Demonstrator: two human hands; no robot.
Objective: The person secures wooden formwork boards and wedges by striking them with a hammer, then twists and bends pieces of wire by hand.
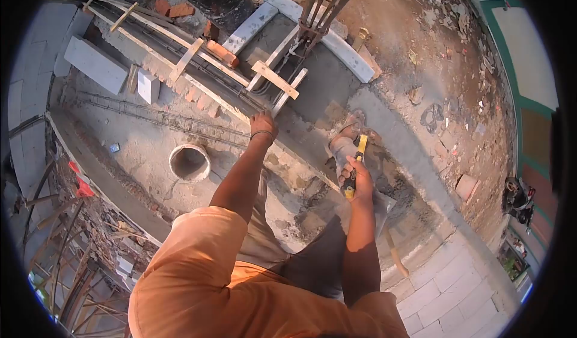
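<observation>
My left hand [262, 126] rests with its fingers curled over the edge of a long wooden formwork board [217, 98]. A dark band is around that wrist. Narrow wooden crosspieces [275, 80] bridge the boards just ahead of it, and reinforcing bars lie between them. In my right hand [360, 180] is a slim yellow-and-black hand tool [362, 145], its kind unclear. The fingers wrap round its middle, and both ends show. Below this hand, a wooden handle [396, 254] lies on the wet grey mortar, partly hidden by my forearm.
Upright rebar [321, 13] rises inside a low frame of white blocks [348, 55]. A round pipe opening [189, 162] is at the left, near a rebar cage [162, 118] and white blocks [96, 63]. Orange bricks [222, 53] lie by the formwork. Rubble covers the right side.
</observation>
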